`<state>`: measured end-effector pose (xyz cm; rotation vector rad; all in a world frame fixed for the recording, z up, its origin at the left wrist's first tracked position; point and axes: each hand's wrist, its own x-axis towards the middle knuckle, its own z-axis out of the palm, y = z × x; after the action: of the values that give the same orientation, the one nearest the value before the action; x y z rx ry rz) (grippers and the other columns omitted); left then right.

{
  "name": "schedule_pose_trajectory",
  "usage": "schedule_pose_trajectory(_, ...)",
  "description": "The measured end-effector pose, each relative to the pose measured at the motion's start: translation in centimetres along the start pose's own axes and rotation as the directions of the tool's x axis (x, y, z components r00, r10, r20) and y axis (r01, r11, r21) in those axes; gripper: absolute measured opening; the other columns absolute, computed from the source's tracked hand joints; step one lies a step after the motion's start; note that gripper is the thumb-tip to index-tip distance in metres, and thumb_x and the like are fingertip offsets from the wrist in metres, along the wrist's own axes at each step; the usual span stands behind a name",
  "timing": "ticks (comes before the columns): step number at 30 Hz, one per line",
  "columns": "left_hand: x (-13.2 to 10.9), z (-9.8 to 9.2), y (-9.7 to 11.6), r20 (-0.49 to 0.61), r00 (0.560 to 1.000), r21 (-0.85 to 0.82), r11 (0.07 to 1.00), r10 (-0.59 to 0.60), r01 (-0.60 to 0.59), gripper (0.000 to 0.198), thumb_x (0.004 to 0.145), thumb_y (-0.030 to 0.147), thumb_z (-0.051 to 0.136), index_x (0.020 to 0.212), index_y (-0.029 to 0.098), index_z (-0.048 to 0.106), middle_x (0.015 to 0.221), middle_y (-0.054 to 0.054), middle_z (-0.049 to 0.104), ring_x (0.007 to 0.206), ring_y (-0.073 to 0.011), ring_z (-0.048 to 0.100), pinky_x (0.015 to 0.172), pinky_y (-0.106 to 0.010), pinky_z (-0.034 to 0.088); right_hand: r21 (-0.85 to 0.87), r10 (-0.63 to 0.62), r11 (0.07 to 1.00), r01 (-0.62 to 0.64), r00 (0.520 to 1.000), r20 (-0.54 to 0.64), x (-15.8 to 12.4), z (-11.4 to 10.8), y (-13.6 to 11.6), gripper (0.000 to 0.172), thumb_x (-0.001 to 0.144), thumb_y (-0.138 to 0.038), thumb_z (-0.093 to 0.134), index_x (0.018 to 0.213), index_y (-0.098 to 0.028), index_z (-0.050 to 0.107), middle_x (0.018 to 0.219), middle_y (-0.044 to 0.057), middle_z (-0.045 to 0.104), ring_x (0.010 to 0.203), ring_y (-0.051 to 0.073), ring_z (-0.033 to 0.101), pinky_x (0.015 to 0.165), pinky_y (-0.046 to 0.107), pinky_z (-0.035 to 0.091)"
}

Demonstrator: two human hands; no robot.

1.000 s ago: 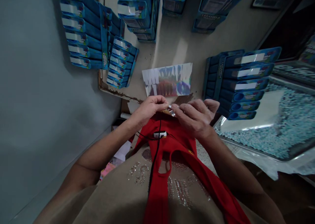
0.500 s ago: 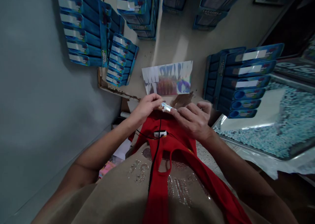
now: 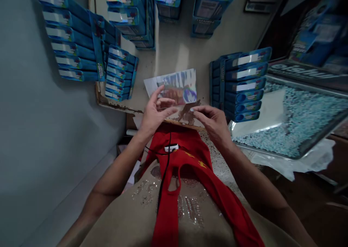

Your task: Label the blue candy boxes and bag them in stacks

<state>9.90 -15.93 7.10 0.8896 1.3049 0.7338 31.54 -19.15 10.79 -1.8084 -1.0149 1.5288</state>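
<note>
My left hand is over the near edge of the table, its fingers spread and holding nothing. Its fingertips overlap the left part of a shiny, rainbow-tinted sheet; I cannot tell whether they touch it. To the right, the thumb and forefinger of my right hand are pinched together beside the sheet's near right corner. A tiny pale spot shows at their tips, too small to name. Right of that hand stands a stack of blue boxes, some bearing pale strips across their ends.
More blue box stacks stand at the left, with a smaller stack beside them and others along the back. On the right, a tray holds many small blue-white pieces. The table's front edge is worn.
The shiny strip between my hands no longer shows there. My hands have moved apart, and the left has opened over the sheet. The view has shifted to the right.
</note>
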Motion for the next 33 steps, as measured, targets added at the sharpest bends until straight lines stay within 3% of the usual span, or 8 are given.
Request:
schedule_pose_trajectory(2, -0.1, 1.6, -0.1, 0.062, 0.997, 0.031, 0.998, 0.052, -0.054, 0.100, 0.069, 0.034, 0.097, 0.154, 0.032, 0.044, 0.115, -0.008, 0.077, 0.099, -0.0194, 0.074, 0.087, -0.031, 0.060, -0.073, -0.039, 0.997, 0.037, 0.999, -0.027, -0.2, -0.3, -0.3, 0.018, 0.088, -0.040, 0.072, 0.092, -0.025, 0.082, 0.093, 0.003, 0.080, 0.082, 0.019, 0.071, 0.076, 0.034, 0.055)
schedule_pose_trajectory(5, -0.1, 3.5, -0.3, 0.117, 0.989, 0.024, 0.995, 0.093, -0.096, 0.106, 0.070, 0.030, 0.097, 0.158, 0.034, 0.038, 0.119, -0.008, 0.076, 0.100, -0.0202, 0.074, 0.090, -0.035, 0.061, -0.260, -0.149, 0.957, 0.126, 0.986, -0.072, -0.6, -0.5, -1.0, 0.018, 0.090, -0.035, 0.069, 0.094, -0.024, 0.082, 0.090, 0.004, 0.079, 0.077, 0.018, 0.068, 0.071, 0.032, 0.051)
schedule_pose_trajectory(10, -0.4, 5.5, -1.0, 0.155, 0.986, -0.087, 0.995, 0.063, -0.050, 0.089, 0.081, 0.032, 0.085, 0.157, 0.030, 0.038, 0.115, -0.009, 0.076, 0.107, -0.0214, 0.074, 0.095, -0.038, 0.061, -0.426, -0.270, 0.882, 0.204, 0.957, -0.102, -1.0, -1.1, -1.7, 0.015, 0.091, -0.032, 0.071, 0.081, -0.023, 0.077, 0.077, 0.002, 0.073, 0.071, 0.017, 0.065, 0.069, 0.031, 0.046)
schedule_pose_trajectory(15, -0.9, 5.7, -1.0, 0.181, 0.983, -0.213, 0.977, 0.023, 0.017, 0.072, 0.086, 0.030, 0.069, 0.153, 0.026, 0.041, 0.115, -0.008, 0.075, 0.103, -0.0208, 0.075, 0.094, -0.039, 0.061, -0.500, -0.330, 0.832, 0.239, 0.938, -0.102, -1.0, -2.0, -0.9, 0.011, 0.085, -0.033, 0.082, 0.086, -0.023, 0.078, 0.078, 0.002, 0.072, 0.069, 0.017, 0.061, 0.064, 0.031, 0.043)
schedule_pose_trajectory(20, -0.7, 6.4, -0.4, 0.213, 0.976, -0.264, 0.960, -0.037, 0.094, 0.072, 0.078, 0.026, 0.076, 0.145, 0.024, 0.049, 0.109, -0.007, 0.075, 0.100, -0.0207, 0.074, 0.089, -0.035, 0.061, -0.555, -0.358, 0.791, 0.258, 0.930, -0.078, -1.0, -2.5, -0.2, 0.013, 0.085, -0.034, 0.083, 0.088, -0.023, 0.077, 0.077, 0.001, 0.069, 0.069, 0.017, 0.060, 0.065, 0.030, 0.042)
schedule_pose_trajectory(24, -0.1, 7.9, -0.1, 0.184, 0.982, -0.221, 0.972, -0.039, 0.080, 0.071, 0.073, 0.024, 0.082, 0.138, 0.022, 0.054, 0.099, -0.003, 0.074, 0.092, -0.0164, 0.071, 0.088, -0.032, 0.059, -0.606, -0.352, 0.759, 0.236, 0.933, -0.077, -0.8, -2.5, -0.1, 0.007, 0.088, -0.030, 0.076, 0.088, -0.023, 0.077, 0.077, 0.001, 0.068, 0.070, 0.017, 0.061, 0.066, 0.030, 0.041)
schedule_pose_trajectory(28, 0.2, 8.9, -0.2, 0.140, 0.989, -0.202, 0.976, -0.051, 0.079, 0.064, 0.073, 0.017, 0.074, 0.134, 0.020, 0.057, 0.087, 0.001, 0.070, 0.078, -0.0123, 0.067, 0.077, -0.027, 0.057, -0.531, -0.301, 0.821, 0.208, 0.949, -0.092, -0.9, -2.8, -0.2, 0.009, 0.088, -0.032, 0.076, 0.089, -0.023, 0.078, 0.080, 0.002, 0.071, 0.071, 0.016, 0.062, 0.067, 0.030, 0.044)
schedule_pose_trajectory(33, 0.2, 8.5, 0.3, 0.136, 0.990, -0.133, 0.990, -0.037, 0.056, 0.063, 0.070, 0.015, 0.073, 0.132, 0.019, 0.060, 0.084, 0.002, 0.067, 0.074, -0.0124, 0.065, 0.072, -0.026, 0.056, -0.220, -0.089, 0.972, 0.085, 0.996, -0.006, -1.1, -4.2, 0.0, 0.017, 0.086, -0.037, 0.074, 0.094, -0.023, 0.081, 0.090, 0.003, 0.079, 0.078, 0.018, 0.069, 0.072, 0.032, 0.051)
